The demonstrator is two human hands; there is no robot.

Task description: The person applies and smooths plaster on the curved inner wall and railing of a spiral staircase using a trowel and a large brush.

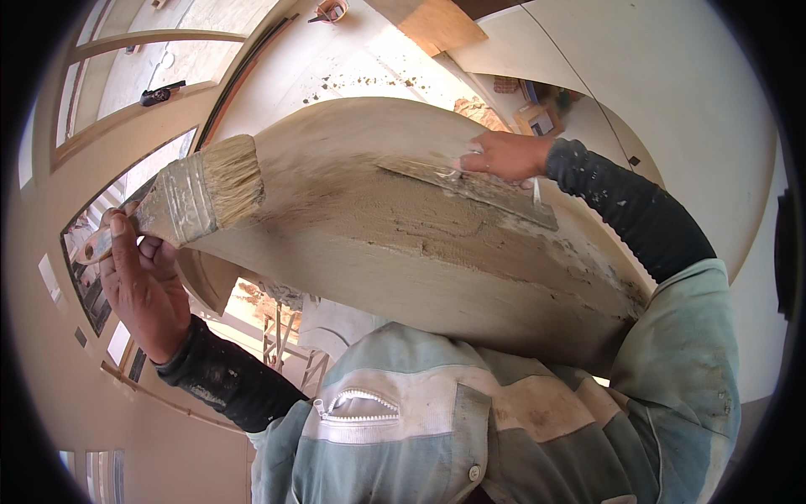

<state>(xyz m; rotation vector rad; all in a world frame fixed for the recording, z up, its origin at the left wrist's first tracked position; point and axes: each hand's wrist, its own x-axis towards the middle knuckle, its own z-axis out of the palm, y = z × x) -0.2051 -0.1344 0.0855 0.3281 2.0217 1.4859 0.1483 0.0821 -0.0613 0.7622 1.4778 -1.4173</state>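
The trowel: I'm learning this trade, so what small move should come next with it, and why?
I would probably draw the trowel across the rough patch beside it: the right hand holds it against the curved surface, and that patch looks ridged, while the left hand holds the brush off to the side.

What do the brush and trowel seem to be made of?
Brush: pale, coarse bristles, natural or synthetic unclear; the dull, ridged band looks metal; the smudged tan handle may be wood.
Trowel: probably metal, judging by its thin, straight-edged blade; its finish looks dull and smeared.
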